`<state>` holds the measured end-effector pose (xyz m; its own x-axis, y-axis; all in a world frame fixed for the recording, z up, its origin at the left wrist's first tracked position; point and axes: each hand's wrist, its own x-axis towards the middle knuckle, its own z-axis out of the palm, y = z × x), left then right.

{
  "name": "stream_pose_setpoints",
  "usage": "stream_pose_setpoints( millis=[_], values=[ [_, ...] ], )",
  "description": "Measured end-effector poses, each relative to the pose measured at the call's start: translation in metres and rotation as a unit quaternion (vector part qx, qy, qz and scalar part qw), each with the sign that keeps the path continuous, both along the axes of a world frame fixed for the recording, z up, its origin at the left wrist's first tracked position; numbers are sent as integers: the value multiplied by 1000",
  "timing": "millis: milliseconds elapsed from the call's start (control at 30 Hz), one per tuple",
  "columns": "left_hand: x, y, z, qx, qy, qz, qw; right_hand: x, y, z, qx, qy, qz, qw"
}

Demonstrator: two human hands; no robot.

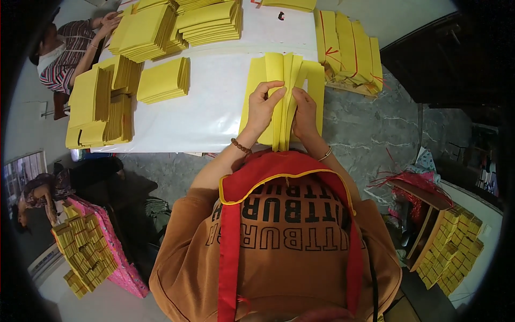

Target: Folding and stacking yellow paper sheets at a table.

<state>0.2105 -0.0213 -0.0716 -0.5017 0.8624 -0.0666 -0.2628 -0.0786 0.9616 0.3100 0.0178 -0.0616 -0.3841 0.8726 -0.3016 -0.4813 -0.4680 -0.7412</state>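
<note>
Upright between my hands is a bundle of folded yellow paper sheets (276, 70), its long folds running toward my chest. My left hand (262, 107) is closed on the bundle's left side, with thumb and forefinger pinched at its upper middle. On the other side my right hand (304, 115) grips the edge of the same sheets, its thumb near the folds and some fingers hidden behind the paper. Under the bundle, flat yellow sheets (316, 80) lie at the table's front right corner.
On the white-covered table (209, 107), stacks of folded yellow paper (88, 102) stand at the left and far side. Bundles tied with red string (348, 48) stand beyond the right edge. Another person (70, 51) works at the far left. More yellow bundles (450, 247) are piled low right.
</note>
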Motion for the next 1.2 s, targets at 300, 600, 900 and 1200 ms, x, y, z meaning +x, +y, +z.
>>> stream_pose_setpoints(
  millis=[300, 600, 900, 1200],
  values=[
    [0, 1, 2, -30, 29, -9, 999, 1, 1, -9, 5, -35, 1, 999],
    [2, -1, 9, -24, 58, 44, 997, 1, 1, -9, -15, -7, 12, 1000],
    [5, -3, 21, -42, 238, 1, 970, 2, 1, -13, 82, -63, 37, 994],
    [-2, -1, 13, -18, -86, -19, 996, -4, -2, -4, 27, 36, -40, 998]
  ],
)
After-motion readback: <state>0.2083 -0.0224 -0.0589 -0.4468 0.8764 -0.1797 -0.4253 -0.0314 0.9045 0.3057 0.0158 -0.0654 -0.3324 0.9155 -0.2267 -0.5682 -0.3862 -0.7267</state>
